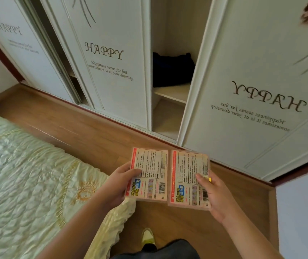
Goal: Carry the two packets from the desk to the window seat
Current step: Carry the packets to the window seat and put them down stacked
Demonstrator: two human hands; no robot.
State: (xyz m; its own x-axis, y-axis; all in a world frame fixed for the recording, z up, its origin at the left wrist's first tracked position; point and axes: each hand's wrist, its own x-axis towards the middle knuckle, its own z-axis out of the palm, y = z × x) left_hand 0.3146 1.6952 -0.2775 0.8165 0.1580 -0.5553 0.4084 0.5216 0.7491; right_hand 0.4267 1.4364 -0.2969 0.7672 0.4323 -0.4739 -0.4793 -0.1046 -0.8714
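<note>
I hold two flat pink packets side by side at waist height, printed backs facing up with text blocks and barcodes. My left hand (118, 186) grips the left packet (150, 172) along its left edge, thumb on top. My right hand (214, 195) grips the right packet (187, 178) at its right edge, thumb across the print. The two packets nearly touch along their inner edges. Both are over the wooden floor (97, 135). Neither a desk nor a window seat is in view.
A bed with a pale green quilted cover (24, 174) fills the lower left. White sliding wardrobe doors (112, 58) printed "HAPPY" stand ahead, one section open with a dark bundle (171, 70) on a shelf. A white wall panel (302, 212) is at the right. My shoe (148, 236) shows below.
</note>
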